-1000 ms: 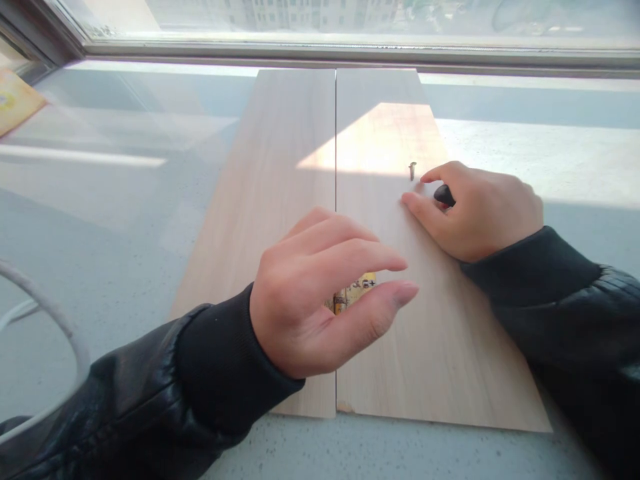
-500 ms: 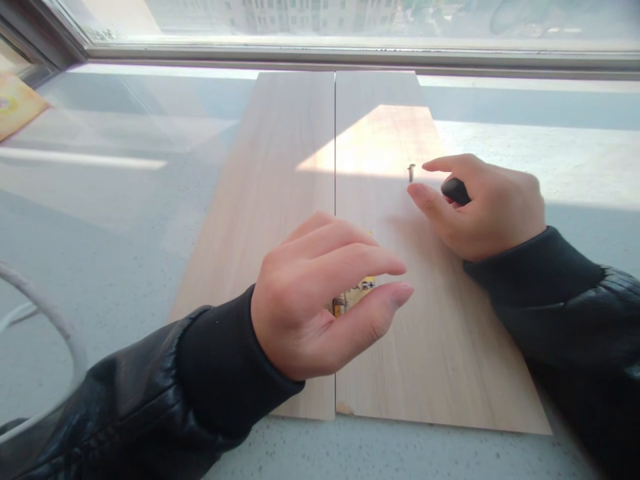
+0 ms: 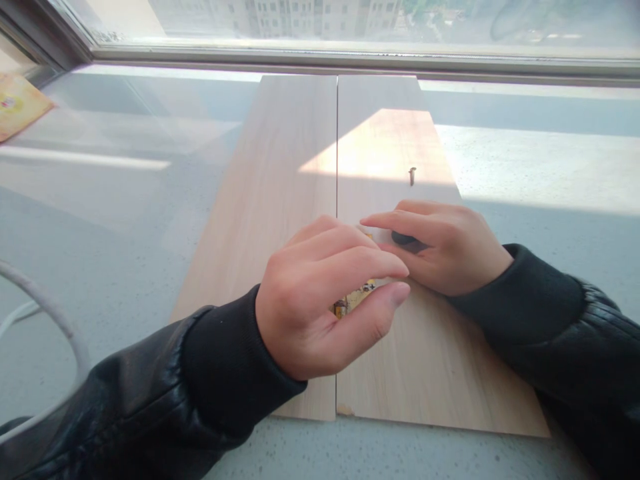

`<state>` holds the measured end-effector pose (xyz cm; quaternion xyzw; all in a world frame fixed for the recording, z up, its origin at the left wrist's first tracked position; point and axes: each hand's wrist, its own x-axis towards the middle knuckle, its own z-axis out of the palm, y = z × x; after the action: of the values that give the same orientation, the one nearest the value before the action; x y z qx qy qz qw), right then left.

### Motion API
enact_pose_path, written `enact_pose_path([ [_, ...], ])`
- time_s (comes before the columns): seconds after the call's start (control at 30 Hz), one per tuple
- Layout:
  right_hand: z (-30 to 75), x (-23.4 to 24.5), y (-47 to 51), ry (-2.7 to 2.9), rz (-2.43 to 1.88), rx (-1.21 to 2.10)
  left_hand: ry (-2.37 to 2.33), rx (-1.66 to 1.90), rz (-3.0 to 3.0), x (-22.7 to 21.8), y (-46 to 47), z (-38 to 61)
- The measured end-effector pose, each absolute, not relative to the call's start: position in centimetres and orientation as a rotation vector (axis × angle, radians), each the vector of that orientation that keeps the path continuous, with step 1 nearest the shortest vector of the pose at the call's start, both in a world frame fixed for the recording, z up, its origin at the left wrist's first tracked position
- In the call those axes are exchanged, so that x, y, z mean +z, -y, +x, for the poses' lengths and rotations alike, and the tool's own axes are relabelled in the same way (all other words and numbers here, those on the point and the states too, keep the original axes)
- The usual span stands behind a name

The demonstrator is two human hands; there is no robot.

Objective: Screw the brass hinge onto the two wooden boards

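My left hand (image 3: 330, 300) hovers over or rests on a brass-coloured hinge (image 3: 357, 297), which lies across the seam between two pale wooden boards (image 3: 440, 373). Its thumb and index finger are apart with nothing between them; the other fingers hide much of the hinge. My right hand (image 3: 440, 247) is just beyond, above the right board. It has a black tool handle (image 3: 404, 238) tucked in the palm, while the index finger reaches towards the hinge. Most of that tool is hidden. A small screw (image 3: 412, 176) is on the right board, behind my right hand.
The boards lie side by side on a speckled pale sill (image 3: 125, 213) below a window frame (image 3: 320, 60). A white cable (image 3: 65, 327) curves at the left. An orange-yellow sheet (image 3: 23, 107) lies at the far left.
My right hand has moved left and nearer to me, away from the screw and up to the hinge, with the black handle still in it. The left hand has hardly moved.
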<state>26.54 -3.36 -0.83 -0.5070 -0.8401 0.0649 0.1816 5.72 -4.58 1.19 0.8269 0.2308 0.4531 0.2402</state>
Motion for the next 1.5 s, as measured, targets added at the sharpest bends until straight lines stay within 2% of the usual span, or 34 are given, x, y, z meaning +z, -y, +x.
enact_pose_path([
  [0.47,26.4,-0.8,3.3,2.328,-1.410,0.189,-0.630,1.270,2.246,1.1,4.7,5.8],
  [0.73,27.7,-0.7,2.5,1.677,-1.656,-0.221,-0.732,1.291,2.194,1.2,4.6,5.7],
  [1.03,28.2,-1.7,1.4,2.052,-1.890,-0.128,-0.734,1.350,2.174,1.0,4.6,5.9],
  [1.5,28.8,-1.4,0.4,1.936,-2.005,-0.148,-0.710,1.395,2.131,0.9,4.7,6.1],
])
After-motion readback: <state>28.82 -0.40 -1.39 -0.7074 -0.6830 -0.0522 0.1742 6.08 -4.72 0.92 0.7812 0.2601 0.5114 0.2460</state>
